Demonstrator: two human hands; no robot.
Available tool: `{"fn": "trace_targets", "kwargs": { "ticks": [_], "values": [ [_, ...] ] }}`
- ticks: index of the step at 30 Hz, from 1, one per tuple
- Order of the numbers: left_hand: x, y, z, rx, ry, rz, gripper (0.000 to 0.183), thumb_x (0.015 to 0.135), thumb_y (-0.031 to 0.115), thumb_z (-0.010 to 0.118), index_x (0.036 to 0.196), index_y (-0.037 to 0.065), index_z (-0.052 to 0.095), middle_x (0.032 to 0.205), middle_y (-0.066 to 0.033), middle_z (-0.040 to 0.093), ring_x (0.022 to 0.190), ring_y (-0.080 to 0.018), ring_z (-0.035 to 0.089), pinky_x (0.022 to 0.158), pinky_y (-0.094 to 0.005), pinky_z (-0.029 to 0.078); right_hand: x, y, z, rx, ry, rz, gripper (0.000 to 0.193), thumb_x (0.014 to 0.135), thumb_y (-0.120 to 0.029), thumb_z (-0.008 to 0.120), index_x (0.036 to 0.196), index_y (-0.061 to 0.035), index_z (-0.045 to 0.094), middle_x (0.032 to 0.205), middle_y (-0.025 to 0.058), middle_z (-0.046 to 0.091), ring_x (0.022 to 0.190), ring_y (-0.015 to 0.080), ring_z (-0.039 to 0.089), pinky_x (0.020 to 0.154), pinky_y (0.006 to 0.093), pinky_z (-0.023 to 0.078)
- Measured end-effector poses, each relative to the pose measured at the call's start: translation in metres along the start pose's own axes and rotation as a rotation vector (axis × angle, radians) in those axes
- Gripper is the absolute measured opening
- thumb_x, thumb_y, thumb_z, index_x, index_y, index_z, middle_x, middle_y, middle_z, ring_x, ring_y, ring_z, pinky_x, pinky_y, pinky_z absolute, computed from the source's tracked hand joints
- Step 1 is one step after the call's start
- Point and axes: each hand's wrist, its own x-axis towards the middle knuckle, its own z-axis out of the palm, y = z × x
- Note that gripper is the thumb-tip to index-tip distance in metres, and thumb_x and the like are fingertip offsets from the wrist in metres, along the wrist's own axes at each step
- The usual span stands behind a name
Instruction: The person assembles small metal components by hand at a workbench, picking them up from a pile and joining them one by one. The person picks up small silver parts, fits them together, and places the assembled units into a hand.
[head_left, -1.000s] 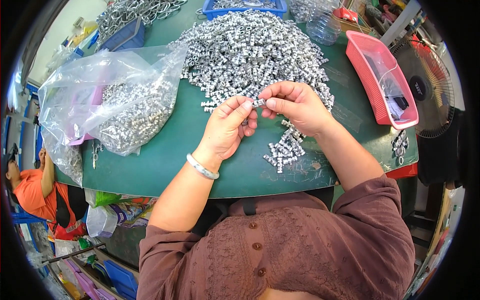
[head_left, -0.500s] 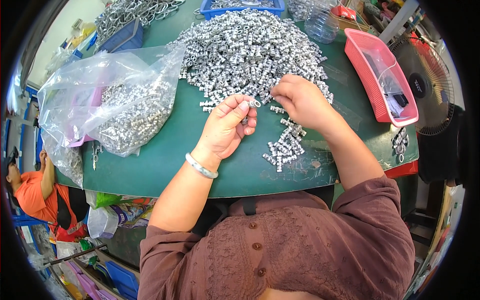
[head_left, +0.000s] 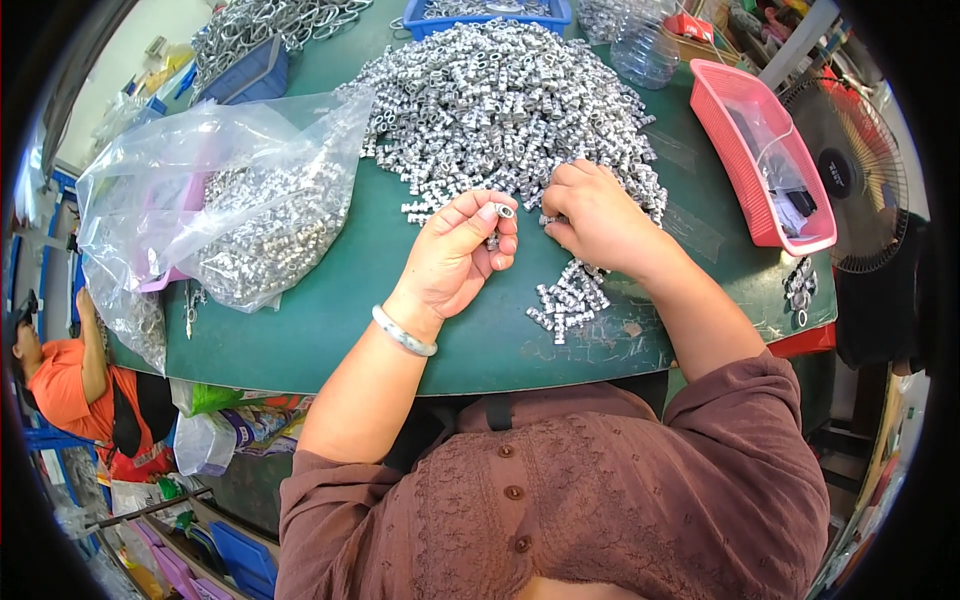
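Between the thumb and forefinger of my left hand (head_left: 452, 250) is a small silvery metal fitting (head_left: 506, 211), its round opening showing. A second metal piece (head_left: 492, 241) is tucked among the curled fingers of that hand. My right hand (head_left: 605, 222) is closed, thumb and fingertips at a small ribbed fitting (head_left: 547, 219) on the near edge of the heap; the fingers partly cover it. Beyond both hands rises the large heap of like fittings (head_left: 500, 110). A smaller loose group of fittings (head_left: 568, 302) lies on the green table below my right hand.
A clear plastic bag of small metal parts (head_left: 270, 220) stands at left. A pink basket (head_left: 705, 125) and a fan (head_left: 850, 170) are at right. Blue trays (head_left: 250, 75) and a clear plastic jar (head_left: 645, 55) sit farther back. Another person in orange (head_left: 70, 395) is at far left.
My right hand has come slightly toward me, its fingertips now at a fitting that lay uncovered before. The fitting in my left hand has turned a little; that hand stays nearly in place.
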Motion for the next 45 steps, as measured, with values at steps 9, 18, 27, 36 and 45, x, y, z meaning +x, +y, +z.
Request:
{"fn": "trace_targets", "kwargs": {
  "ticks": [9, 18, 27, 36, 45],
  "values": [
    [0.0, 0.005, 0.01, 0.031, 0.064, -0.045, 0.023, 0.088, 0.017, 0.049, 0.104, 0.002, 0.053, 0.084, -0.0086, 0.057, 0.07, -0.0159, 0.055, 0.056, -0.0239, 0.045, 0.003, 0.002, 0.001, 1.095, 0.04, 0.242, 0.014, 0.08, -0.004, 0.057, 0.095, -0.0008, 0.056, 0.079, 0.0013, 0.057, 0.067, 0.0067, 0.053, 0.058, 0.0209, 0.043],
    [-0.002, 0.001, 0.002, 0.116, 0.038, -0.087, 0.017, 0.086, 0.017, 0.053, 0.097, 0.004, 0.054, 0.083, -0.0065, 0.057, 0.066, -0.0141, 0.054, 0.053, -0.0211, 0.043, 0.006, -0.005, -0.007, 1.491, 0.045, 0.416, 0.011, 0.084, -0.007, 0.055, 0.092, -0.0005, 0.057, 0.084, 0.0059, 0.062, 0.065, 0.0084, 0.056, 0.056, 0.0204, 0.045],
    [-0.001, -0.002, 0.007, 0.203, 0.165, -0.065, 0.01, 0.086, 0.017, 0.055, 0.088, 0.007, 0.055, 0.08, -0.0025, 0.057, 0.065, -0.0102, 0.052, 0.052, -0.0202, 0.041, 0.005, -0.016, -0.004, 1.396, 0.069, 0.346, 0.016, 0.082, -0.005, 0.056, 0.097, 0.0004, 0.057, 0.08, 0.0032, 0.061, 0.068, 0.0072, 0.056, 0.061, 0.0196, 0.045],
    [0.0, -0.001, 0.004, 0.059, 0.078, -0.023, 0.013, 0.087, 0.016, 0.053, 0.095, 0.006, 0.055, 0.08, -0.0026, 0.055, 0.066, -0.0094, 0.051, 0.054, -0.0201, 0.039, 0.002, -0.018, -0.005, 1.334, 0.114, 0.136, 0.024, 0.083, 0.003, 0.049, 0.107, 0.0022, 0.054, 0.095, 0.0054, 0.061, 0.093, 0.0109, 0.056, 0.082, 0.0246, 0.044],
    [-0.001, -0.001, 0.003, 0.025, 0.051, -0.009, 0.011, 0.087, 0.012, 0.05, 0.094, 0.005, 0.054, 0.086, -0.0083, 0.056, 0.071, -0.0153, 0.053, 0.056, -0.0217, 0.042, 0.001, 0.012, -0.015, 0.121, 0.181, -0.041, 0.011, 0.072, 0.0, 0.058, 0.082, -0.0038, 0.062, 0.079, 0.0071, 0.056, 0.08, 0.0238, 0.053, 0.072, 0.0324, 0.043]
  ]
}}
